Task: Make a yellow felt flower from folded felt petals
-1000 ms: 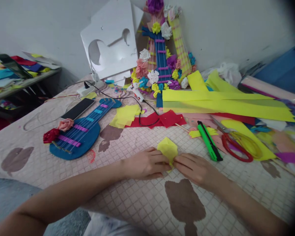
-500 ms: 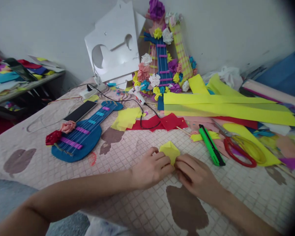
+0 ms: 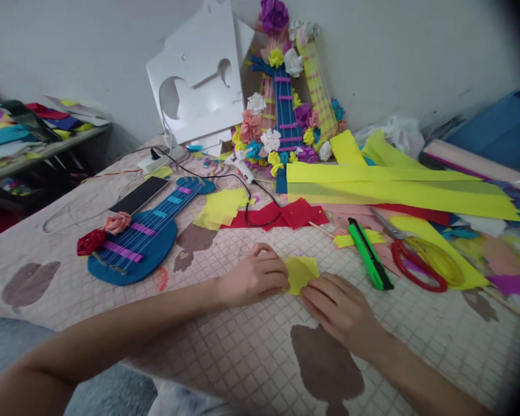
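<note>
Yellow paper sits between both hands over the desk, looking nearly flat, with no finished form to be seen. At nine o'clock from it, the left hand grips its edge with curled fingers; at four, the right hand pinches the lower right edge, thumb hidden. Work on this piece seems barely begun.

Outward at three lie the cutter and, farther off, the scissors. Red paper is at eleven and spare yellow squares at ten, apparently unshaped. Between nine and ten, the blue guitar already carries strings, a red flower and a pink flower. Decorated guitars stand at twelve, thick with flowers and seemingly done.
</note>
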The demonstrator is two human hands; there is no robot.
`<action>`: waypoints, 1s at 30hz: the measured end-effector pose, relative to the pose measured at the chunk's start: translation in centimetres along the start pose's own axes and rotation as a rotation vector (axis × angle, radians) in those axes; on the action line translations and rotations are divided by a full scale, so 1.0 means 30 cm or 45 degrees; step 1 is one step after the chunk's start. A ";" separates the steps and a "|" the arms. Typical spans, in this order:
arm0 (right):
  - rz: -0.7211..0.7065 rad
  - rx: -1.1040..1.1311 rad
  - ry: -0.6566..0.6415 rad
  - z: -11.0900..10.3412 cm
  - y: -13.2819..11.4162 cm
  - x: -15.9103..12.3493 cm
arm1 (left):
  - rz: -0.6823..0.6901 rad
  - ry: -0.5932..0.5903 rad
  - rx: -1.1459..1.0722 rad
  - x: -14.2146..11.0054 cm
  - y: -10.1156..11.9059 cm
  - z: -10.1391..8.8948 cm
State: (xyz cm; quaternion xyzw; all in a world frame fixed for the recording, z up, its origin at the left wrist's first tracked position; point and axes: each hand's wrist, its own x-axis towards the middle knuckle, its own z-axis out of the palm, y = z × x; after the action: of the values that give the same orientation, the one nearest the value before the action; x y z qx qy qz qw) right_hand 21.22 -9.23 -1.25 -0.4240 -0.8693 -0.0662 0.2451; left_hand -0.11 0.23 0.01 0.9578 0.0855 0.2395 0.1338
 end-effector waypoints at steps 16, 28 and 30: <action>0.175 0.204 -0.038 -0.041 0.081 -0.029 | -0.267 0.017 -0.026 -0.042 -0.016 0.000; -0.115 0.048 -0.202 -0.037 0.078 0.000 | -0.095 -0.095 0.367 -0.043 0.030 -0.029; -0.119 0.032 -0.223 -0.034 0.077 0.007 | -0.154 -0.085 0.351 -0.042 0.035 -0.026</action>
State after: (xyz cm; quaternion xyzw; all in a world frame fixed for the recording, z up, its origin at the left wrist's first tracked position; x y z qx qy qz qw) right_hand 23.27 -7.96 -0.47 -0.3841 -0.9070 -0.0293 0.1702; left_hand -1.49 -0.89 0.45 0.9676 0.1705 0.1851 0.0178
